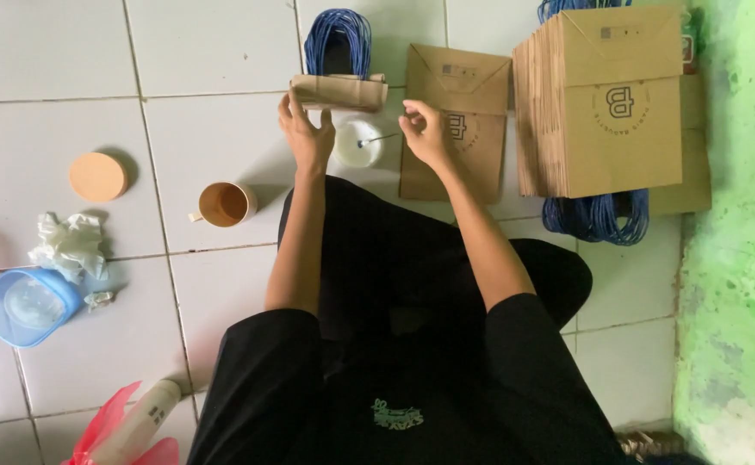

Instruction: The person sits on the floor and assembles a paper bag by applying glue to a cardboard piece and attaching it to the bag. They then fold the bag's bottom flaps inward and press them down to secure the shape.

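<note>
- Two hands at work over the floor tiles (222,52); left hand (307,129) fingers curled on the lower edge of a folded brown paper bag (338,90), holding it; right hand (425,131) pinched shut on a thin stick (377,138) whose tip sits in a small white pot (358,145)
- Bag sits just beyond the pot, touching a bundle of blue cord (337,39)
- Risk: the pot is right between both wrists; a sideways nudge could tip it; whatever is in it would likely smear the flat bag (455,120) just beside it
- Risk: stick held only at its far end; tip could drip or drag across the bag face if lifted fast
- Risk: one-hand hold on the folded bag; fold may spring open or slide against the cord
- Risk: open cup (225,204) near the left elbow; a pull-back of the arm could knock it
- Count: one folded bag in hand; one flat bag on the floor; one tall stack of bags (601,103), sheets too many to count
- Count: two blue cord bundles clear, second one (597,215) under the stack; a third may peek out behind the stack top, cannot tell
- Count: one pot; one stick; one cup; one round lid (98,176); one blue tub (24,306); one crumpled tissue (67,244)
</note>
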